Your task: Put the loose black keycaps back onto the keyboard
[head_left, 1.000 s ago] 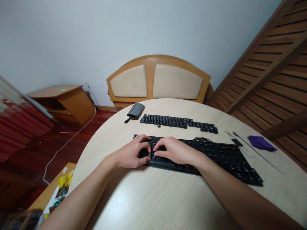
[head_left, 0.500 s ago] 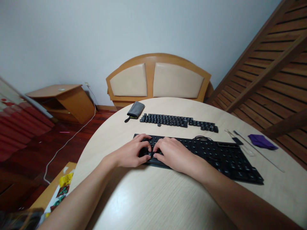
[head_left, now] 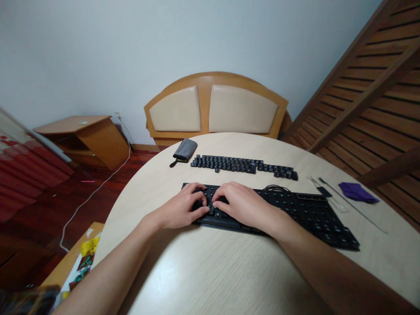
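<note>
A black keyboard (head_left: 315,218) lies on the round pale table, many of its key positions showing bare sockets. My left hand (head_left: 182,206) rests over its left end, thumb and index finger curled until their tips nearly meet on the keys. Just to the right, my right hand (head_left: 244,203) bends over the same area, its thumb and index finger brought together at the tips. Whatever lies between either pair of fingertips is too small and dark to make out. Loose black keycaps (head_left: 226,164) stand in rows behind the keyboard, with one single keycap (head_left: 217,170) set apart in front of them.
A grey pouch (head_left: 185,149) lies at the table's far left. On the right are a thin metal rod (head_left: 354,204), a small wire tool (head_left: 324,191) and a folded purple cloth (head_left: 358,192). A coiled black cable (head_left: 277,188) sits behind the keyboard.
My right hand has shifted slightly right and up, away from my left fingertips, uncovering keys between them. My left thumb has moved a little up and right. The rows of keycaps look the same.
</note>
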Available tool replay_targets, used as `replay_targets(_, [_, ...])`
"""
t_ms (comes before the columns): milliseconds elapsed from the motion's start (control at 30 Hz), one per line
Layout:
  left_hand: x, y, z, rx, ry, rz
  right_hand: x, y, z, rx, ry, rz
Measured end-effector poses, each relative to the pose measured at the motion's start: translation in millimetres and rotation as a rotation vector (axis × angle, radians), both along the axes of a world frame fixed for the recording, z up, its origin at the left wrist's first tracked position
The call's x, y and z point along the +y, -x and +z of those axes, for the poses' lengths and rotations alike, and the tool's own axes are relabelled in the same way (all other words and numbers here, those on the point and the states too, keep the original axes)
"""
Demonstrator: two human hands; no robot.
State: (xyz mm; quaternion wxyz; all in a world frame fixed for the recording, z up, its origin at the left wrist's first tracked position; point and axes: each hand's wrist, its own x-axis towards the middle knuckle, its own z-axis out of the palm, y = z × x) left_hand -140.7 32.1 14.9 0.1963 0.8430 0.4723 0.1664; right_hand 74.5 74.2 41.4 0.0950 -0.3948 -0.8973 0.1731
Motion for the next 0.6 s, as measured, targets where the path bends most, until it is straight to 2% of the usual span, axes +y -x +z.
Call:
replay_targets(267, [-1.7, -3.3, -8.3, 0.046, 0.020, 0.063, 1.0, 0.6, -7.7, 0.063, 0.047, 0.063])
replay_targets(600, [2.1, -0.5, -18.9, 0.076, -0.054, 0.073, 1.7, -0.2, -16.9, 0.088, 0.030, 0.083])
